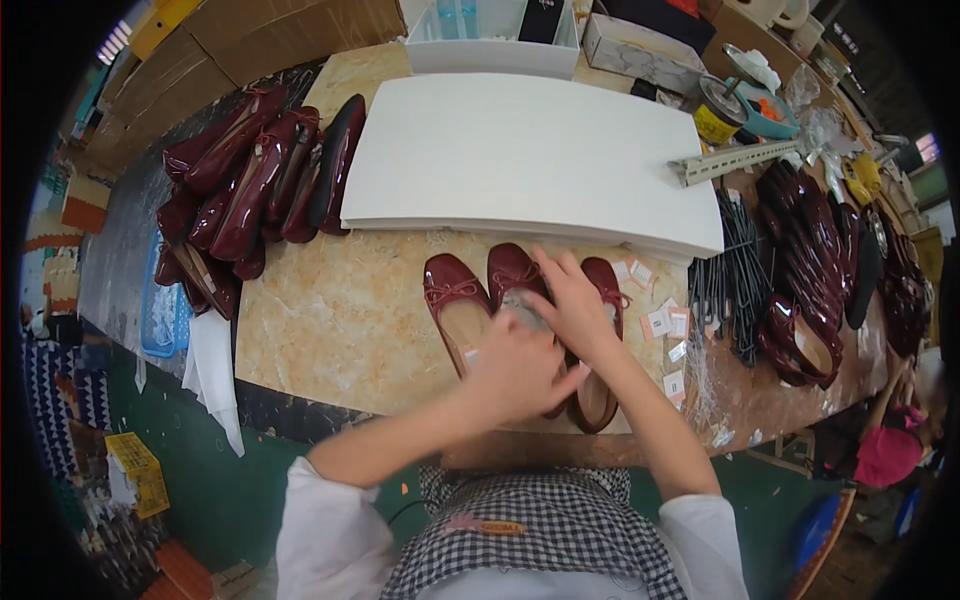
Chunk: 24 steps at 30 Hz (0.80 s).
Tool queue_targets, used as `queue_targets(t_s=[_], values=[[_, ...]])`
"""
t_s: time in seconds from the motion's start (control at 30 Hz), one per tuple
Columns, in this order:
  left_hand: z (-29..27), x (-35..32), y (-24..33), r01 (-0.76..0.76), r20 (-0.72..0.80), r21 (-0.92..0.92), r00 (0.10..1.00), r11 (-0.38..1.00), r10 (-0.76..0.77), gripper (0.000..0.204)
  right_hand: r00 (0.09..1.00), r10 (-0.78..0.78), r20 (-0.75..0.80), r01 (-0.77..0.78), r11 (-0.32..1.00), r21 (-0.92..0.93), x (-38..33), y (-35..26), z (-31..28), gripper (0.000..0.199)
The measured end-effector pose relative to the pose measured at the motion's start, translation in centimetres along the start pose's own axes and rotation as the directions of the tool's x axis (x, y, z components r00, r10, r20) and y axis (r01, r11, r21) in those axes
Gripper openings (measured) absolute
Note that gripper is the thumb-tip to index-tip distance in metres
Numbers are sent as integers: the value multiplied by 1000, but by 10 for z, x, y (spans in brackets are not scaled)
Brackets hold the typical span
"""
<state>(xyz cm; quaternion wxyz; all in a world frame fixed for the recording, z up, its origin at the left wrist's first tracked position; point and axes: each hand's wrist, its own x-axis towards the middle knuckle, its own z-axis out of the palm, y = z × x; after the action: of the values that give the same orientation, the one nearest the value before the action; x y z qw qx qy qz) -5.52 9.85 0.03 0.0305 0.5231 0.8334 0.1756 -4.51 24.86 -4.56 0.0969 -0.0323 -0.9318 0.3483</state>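
Observation:
Three dark red patent ballet flats with small bows lie before me, toes away: a left one [455, 290], a middle one [511, 262] and a right one [597, 405]. My left hand [520, 365] is closed and slightly blurred over the middle flat's opening. Some crumpled grey material [522, 308] shows beside its fingers, though what the hand holds is hidden. At the same flat's bow area, my right hand [580, 305] has its thumb over the opening and its fingers along the right side of the toe, gripping it. Both hands cover much of this shoe.
Behind the shoes lies a stack of large white sheets [530, 150], with a metal strip [735, 160] across its right end. Piles of dark red flats [250, 180] flank it. Small labels [673, 385] and black cords [735, 270] lie right. A white bin [490, 58] stands behind.

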Motion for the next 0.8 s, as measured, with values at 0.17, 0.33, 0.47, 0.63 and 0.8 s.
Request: queue_targets(t_s=[0.17, 0.33, 0.47, 0.63, 0.8], values=[[-17, 140, -140, 319, -508, 380, 857, 868, -92, 65, 996, 85, 14, -85, 949, 303, -37, -17, -35, 42], [-10, 140, -130, 290, -338, -31, 897, 956, -283, 44, 977, 212, 19, -193, 841, 505, -77, -11, -52, 40], [1, 41, 13, -189, -124, -438, 981, 879, 149, 10, 793, 581, 184, -279, 76, 957, -94, 2, -64, 50], [-37, 0, 11, -291, -506, -390, 860, 874, 61, 22, 737, 390, 552, -330, -505, 798, -109, -29, -45, 51], [-17, -45, -11, 65, -458, -598, 790, 799, -408, 46, 924, 208, 322, -380, 398, 835, -56, -62, -51, 56]])
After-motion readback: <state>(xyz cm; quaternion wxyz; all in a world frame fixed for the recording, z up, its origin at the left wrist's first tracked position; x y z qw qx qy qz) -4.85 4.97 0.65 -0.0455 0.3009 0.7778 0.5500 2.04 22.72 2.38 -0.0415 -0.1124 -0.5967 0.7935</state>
